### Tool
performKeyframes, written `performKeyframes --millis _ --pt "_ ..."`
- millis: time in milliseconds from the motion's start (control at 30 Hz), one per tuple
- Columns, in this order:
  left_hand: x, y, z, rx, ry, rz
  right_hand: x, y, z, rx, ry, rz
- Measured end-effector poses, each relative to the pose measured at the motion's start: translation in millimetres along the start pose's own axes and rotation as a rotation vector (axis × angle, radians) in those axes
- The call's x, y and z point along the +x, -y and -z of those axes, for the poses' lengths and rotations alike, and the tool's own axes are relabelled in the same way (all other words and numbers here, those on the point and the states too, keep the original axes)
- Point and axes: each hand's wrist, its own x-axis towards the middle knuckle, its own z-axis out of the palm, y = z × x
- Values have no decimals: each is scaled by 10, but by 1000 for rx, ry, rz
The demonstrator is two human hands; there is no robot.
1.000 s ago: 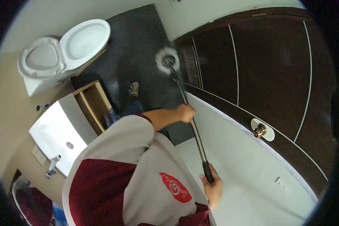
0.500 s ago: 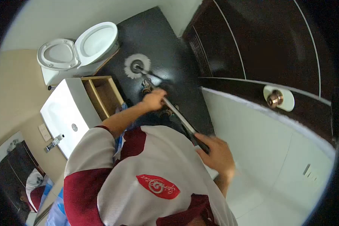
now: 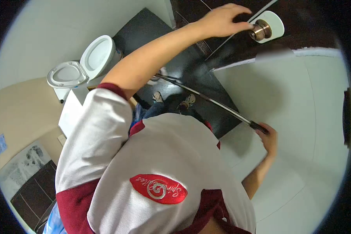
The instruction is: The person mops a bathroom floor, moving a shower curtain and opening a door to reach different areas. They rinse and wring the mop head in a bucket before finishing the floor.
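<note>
a: where are the hands?

b: the left hand [image 3: 222, 19] is stretched out to the knob [image 3: 260, 31] on the dark door [image 3: 308, 27], fingers curled over it, touching it from the near side (whether the grip is fully closed round the knob cannot be told, since the hand covers that side). the right hand [image 3: 270, 137] is down low by the white wall [image 3: 300, 97], grip closed round the black end of the mop handle [image 3: 218, 103].

a: and the mop?

b: its handle runs slantwise from the right hand across the dark floor [image 3: 144, 29], above the person's shoes [image 3: 186, 102]. the far end passes behind the left arm, so the mop head is mostly hidden, with only a pale bit showing near the arm.

a: which step does it look like?

b: judging by the pose, mopping is paused and the door is being handled, with the mop held aside in one hand.

a: what would the next move call for?

b: probably a firm hold on the knob to turn or pull it, while the right hand keeps the long handle clear of the door's swing and the wall.

a: anything else around?

b: a toilet [image 3: 93, 58] with its lid [image 3: 67, 75] up, in the far corner, well apart from both hands.
</note>
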Motion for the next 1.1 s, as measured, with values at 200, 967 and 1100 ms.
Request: performKeyframes --millis 200,967,1100 --pt "221 -331 -514 -54 77 147 -1086 -318 877 196 -665 223" --pt "-3389 447 2585 -248 -946 864 -47 1735 27 1014 -199 1150" --pt "-4941 867 2661 -145 -908 1424 129 2270 285 999 -493 1127"
